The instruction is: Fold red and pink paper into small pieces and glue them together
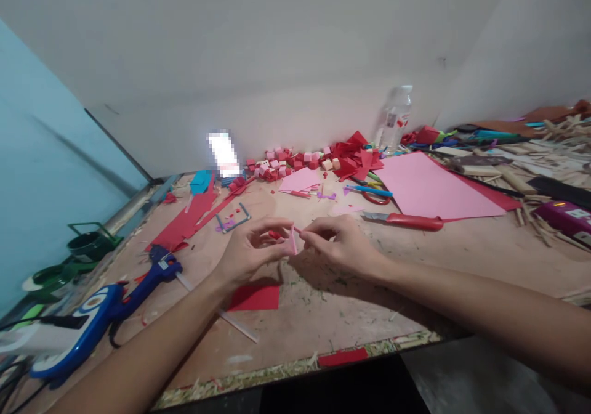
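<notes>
While both hands meet at the middle of the frame, I keep the small pink paper piece (pixel 292 240) pinched between them, raised a little above the bench (pixel 323 315) — lifted, I judge, so the fingers can get at both faces of it without the clutter underneath interfering. My left hand (pixel 252 247) is curled nearly closed, thumb and forefinger tips pressed on the left edge of the piece; my right hand (pixel 339 244) is likewise almost closed, its fingertips nipping the upper right edge. Whether the piece is folded or glued I cannot tell, as it shows only as a narrow pink sliver.

Just below the left hand lies a red paper square (pixel 255 297), flat on the bench and close enough to be picked up without reaching. Toward the lower left of the frame the blue glue gun (pixel 92 321) rests on its side, nozzle pointing inward toward the hands, with a pale glue stick (pixel 217 309) lying across the bench beside it. Right of centre a red-handled knife (pixel 406 220) sits along the near edge of a large pink sheet (pixel 429 189), and red-handled scissors (pixel 372 193) lie just beyond it — cutting tools parked clear of the hands. A heap of small pink and red cubes (pixel 281 161) lines the back wall at upper centre, beside a clear plastic bottle (pixel 396 118).
</notes>
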Demonstrator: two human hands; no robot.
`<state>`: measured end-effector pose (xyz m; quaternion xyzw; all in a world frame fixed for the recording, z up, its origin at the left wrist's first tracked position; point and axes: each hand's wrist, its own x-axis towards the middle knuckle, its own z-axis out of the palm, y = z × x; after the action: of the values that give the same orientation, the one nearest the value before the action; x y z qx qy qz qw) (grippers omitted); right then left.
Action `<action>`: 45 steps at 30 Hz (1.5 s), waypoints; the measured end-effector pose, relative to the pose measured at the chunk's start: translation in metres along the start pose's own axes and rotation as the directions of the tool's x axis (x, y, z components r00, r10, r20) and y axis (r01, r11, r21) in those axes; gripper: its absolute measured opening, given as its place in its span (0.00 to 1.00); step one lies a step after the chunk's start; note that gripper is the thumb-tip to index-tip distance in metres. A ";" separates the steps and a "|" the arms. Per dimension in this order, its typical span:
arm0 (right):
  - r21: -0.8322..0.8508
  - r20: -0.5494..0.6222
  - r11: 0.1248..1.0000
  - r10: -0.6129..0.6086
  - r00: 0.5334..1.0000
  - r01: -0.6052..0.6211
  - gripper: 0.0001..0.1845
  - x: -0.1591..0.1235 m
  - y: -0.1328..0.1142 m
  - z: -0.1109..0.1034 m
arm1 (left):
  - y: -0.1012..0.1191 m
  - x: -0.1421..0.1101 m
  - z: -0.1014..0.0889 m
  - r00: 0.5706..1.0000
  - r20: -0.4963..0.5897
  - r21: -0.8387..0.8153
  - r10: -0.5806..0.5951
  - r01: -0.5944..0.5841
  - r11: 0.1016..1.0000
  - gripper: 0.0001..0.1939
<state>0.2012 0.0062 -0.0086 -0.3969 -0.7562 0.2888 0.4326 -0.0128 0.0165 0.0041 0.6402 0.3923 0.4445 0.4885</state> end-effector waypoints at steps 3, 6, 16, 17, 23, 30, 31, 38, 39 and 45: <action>-0.011 -0.016 1.000 0.016 1.000 -0.017 0.12 0.001 0.001 0.000 | 0.003 -0.001 0.000 0.998 -0.001 0.119 0.066 -0.066 0.991 0.19; -0.009 -0.014 1.000 0.021 1.000 -0.021 0.12 0.000 0.002 0.001 | 0.004 -0.003 0.001 0.997 0.014 0.178 0.081 -0.082 0.981 0.20; -0.014 0.003 1.000 0.027 1.000 -0.027 0.13 -0.003 0.000 0.004 | 0.009 -0.010 0.009 0.984 -0.016 0.368 0.176 -0.158 0.916 0.13; -0.009 0.010 1.000 0.023 1.000 -0.023 0.13 -0.003 0.000 0.004 | 0.009 -0.010 0.008 0.986 -0.023 0.372 0.164 -0.144 0.917 0.13; 0.045 0.064 0.998 0.042 0.997 -0.045 0.14 -0.003 -0.001 0.003 | 0.005 -0.006 0.006 0.998 -0.064 0.195 -0.023 0.035 0.980 0.12; 0.070 0.121 0.995 0.056 0.991 -0.064 0.13 -0.002 -0.003 -0.001 | 0.006 -0.003 0.005 0.982 -0.100 0.019 -0.158 0.160 0.987 0.09; 0.075 0.129 0.995 0.049 0.990 -0.060 0.13 -0.002 -0.003 -0.001 | 0.006 -0.002 0.005 0.984 -0.094 0.025 -0.150 0.153 0.988 0.09; 0.153 0.129 0.987 0.032 0.991 -0.052 0.13 -0.001 -0.001 0.000 | 0.003 -0.004 0.004 0.981 -0.002 -0.068 -0.194 0.193 0.979 0.12; 0.184 0.126 0.981 0.043 0.991 -0.066 0.12 0.000 0.000 -0.001 | 0.001 -0.004 0.004 0.977 0.007 -0.106 -0.212 0.212 0.972 0.14; 0.421 0.195 0.883 0.137 0.971 -0.209 0.14 0.004 0.003 -0.002 | -0.004 -0.003 0.004 0.957 0.051 -0.240 -0.286 0.290 0.927 0.22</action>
<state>0.2032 0.0117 -0.0082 -0.3311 -0.6651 0.5200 0.4214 -0.0100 0.0132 -0.0010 0.5140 0.4203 0.4080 0.6266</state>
